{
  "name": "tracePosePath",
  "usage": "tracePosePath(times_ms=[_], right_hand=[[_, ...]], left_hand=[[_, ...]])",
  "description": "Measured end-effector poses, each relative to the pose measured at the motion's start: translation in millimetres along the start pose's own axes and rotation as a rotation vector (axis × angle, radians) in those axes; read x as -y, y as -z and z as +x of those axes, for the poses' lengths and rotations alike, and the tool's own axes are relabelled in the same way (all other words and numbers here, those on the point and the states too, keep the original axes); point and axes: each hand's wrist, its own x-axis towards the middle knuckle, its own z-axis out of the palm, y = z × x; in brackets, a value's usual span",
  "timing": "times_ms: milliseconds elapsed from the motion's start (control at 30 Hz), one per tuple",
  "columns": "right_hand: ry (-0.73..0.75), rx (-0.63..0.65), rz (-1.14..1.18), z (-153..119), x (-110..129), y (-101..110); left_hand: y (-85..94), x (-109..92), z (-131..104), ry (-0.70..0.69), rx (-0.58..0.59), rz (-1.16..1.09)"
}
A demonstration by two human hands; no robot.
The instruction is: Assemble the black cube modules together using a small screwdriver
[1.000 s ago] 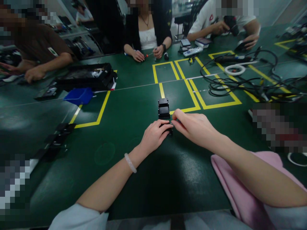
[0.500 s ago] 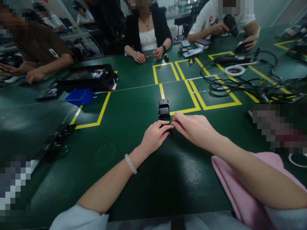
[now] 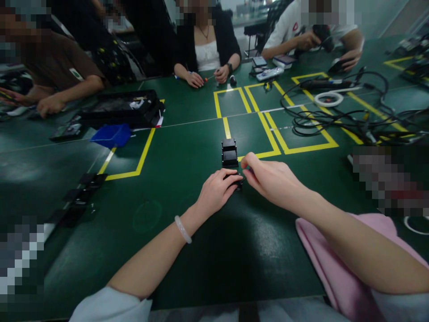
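Note:
My left hand (image 3: 219, 190), with a pale bracelet on its wrist, has its fingers curled over a small black block (image 3: 239, 186) on the green table, covering most of it. Close against the block's right side is my right hand (image 3: 268, 176), thumb and forefinger bent together in a pinch. Whatever lies between those fingertips is too small and hidden to make out. Just beyond my hands, two similar black blocks (image 3: 229, 156) stand in a line, one behind the other.
More black blocks (image 3: 82, 194) form a row at the left. A blue scoop-like tray (image 3: 111, 135) sits before a black case (image 3: 117, 109). Black cables (image 3: 311, 123) coil at the right; pink cloth (image 3: 335, 250) lies under my right forearm. Co-workers sit across the table (image 3: 187, 129).
My right fingertips have shifted slightly right, while my left hand stays on the block. In the back left, a dark-clothed person has come into view.

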Motion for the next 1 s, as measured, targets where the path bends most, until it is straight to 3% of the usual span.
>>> tracePosePath(times_ms=[1000], right_hand=[[0.009,0.038,0.016,0.0,0.4,2.0]], left_hand=[[0.8,-0.3,0.0,-0.002,-0.006,-0.011]])
